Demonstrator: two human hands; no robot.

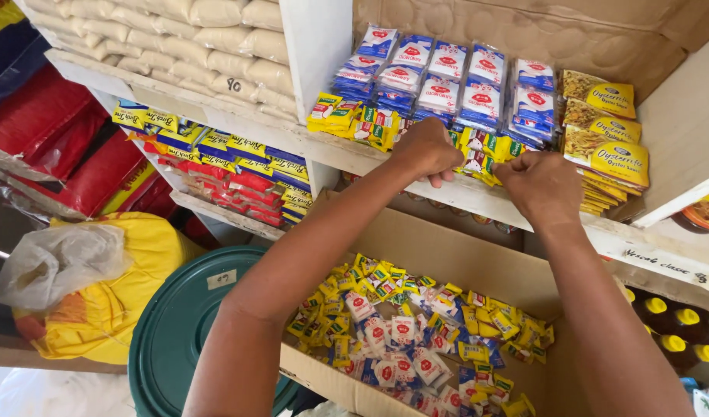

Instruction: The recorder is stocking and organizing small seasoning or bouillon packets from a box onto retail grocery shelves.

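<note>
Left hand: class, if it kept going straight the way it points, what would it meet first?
Probably the small yellow sachets on the white shelf, which the left hand already touches; behind them stand blue-and-white packets. Depth is unclear.

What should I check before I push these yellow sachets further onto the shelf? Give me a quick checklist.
1. Left hand on the sachets: ok.
2. Right hand on the sachets: ok.
3. Grip tightness: cannot tell, fingers curl away from the camera.
4. Free shelf room at the front edge: not ok, packets crowd it.
5. Box of spare sachets open below: ok.
</note>
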